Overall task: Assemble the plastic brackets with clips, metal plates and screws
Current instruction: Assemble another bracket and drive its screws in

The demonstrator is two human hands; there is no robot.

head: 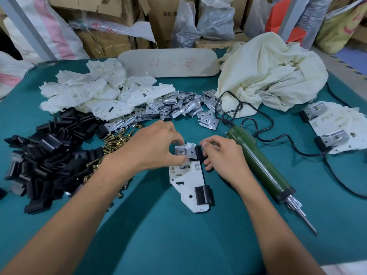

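Now, from the head camera, both hands meet at the far end of a white bracket (pixel 186 181) that lies flat on the green table (pixel 178 235) just in front of me. My left hand (pixel 153 145) has its thumb and fingers curled around a metal plate (pixel 184 151), pinching it down onto the bracket's far end. My right hand (pixel 222 157) pinches the black clip (pixel 198 153) that sits at the plate's right edge, thumb on top and fingers curled under. A second clip (pixel 204 195) sits on the bracket's near right edge, with no hand on it. Whether a screw sits in the plate's hole, I cannot tell. Just right of my right hand lies the green screwdriver (pixel 262 167), tip pointing toward me, its black cord (pixel 258 124) looping away behind it. To my left are a heap of black clips (pixel 43 155) and, beside my left wrist, a scatter of brass screws (pixel 115 141). Beyond my hands lie loose plates (pixel 170 106), and farther back to the left a pile of white brackets (pixel 89 92). A cream cloth (pixel 268 76) is bunched at the back right, and finished brackets (pixel 333 128) are stacked at the far right edge.
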